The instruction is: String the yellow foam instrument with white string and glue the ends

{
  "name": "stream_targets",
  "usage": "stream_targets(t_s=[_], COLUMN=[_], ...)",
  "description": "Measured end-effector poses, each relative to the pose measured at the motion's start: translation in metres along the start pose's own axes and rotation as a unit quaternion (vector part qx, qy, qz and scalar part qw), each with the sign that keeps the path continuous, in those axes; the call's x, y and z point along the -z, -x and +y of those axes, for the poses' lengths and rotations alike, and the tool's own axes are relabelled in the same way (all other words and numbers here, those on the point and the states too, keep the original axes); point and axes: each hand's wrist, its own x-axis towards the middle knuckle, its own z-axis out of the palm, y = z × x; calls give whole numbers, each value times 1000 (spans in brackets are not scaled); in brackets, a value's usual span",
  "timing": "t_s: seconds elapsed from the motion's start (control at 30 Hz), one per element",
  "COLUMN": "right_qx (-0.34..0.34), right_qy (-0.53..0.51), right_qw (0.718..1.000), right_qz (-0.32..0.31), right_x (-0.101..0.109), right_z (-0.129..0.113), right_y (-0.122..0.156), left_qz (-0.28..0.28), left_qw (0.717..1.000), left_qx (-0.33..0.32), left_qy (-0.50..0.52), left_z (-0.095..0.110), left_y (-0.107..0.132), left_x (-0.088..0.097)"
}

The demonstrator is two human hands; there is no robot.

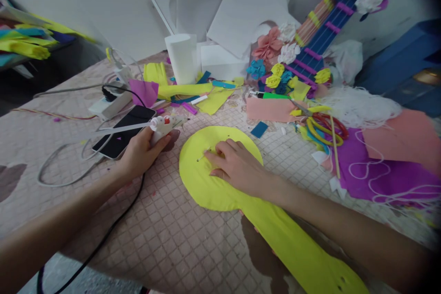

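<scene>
My left hand [143, 154] is wrapped round a white hot glue gun [161, 128], a long glue stick poking out of its back and its nozzle pointing right. Flat on the table lies a bright yellow fabric- or paper-covered shape [196, 183], round at one end with a long neck running to the lower right. On the round part rests my right hand [237, 167], its index finger stretched out and its thumb apart. A short thin whitish piece [200, 159] sits by the index fingertip; whether the finger touches it I cannot tell.
A phone [126, 131] and power strip [110, 103] with cables lie left. A white cylinder [182, 59] stands behind yellow scraps [186, 89]. At right are scissors [312, 112], white string [361, 105], purple sheets [361, 161] and a flower-decorated blue guitar shape [322, 36].
</scene>
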Motion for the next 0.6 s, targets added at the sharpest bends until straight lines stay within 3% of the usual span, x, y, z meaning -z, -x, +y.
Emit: stream_targets(t_s=[0.27, 0.6], right_qx=[-29, -26], right_qy=[-91, -109], right_qw=[994, 991], right_qz=[57, 71], right_x=[0, 3], right_z=[10, 11], right_y=[0, 2], left_qz=[18, 30], left_qw=[997, 987], left_qx=[-35, -80], left_qy=[-69, -135], left_z=[6, 10], left_y=[-4, -8], left_x=[2, 8])
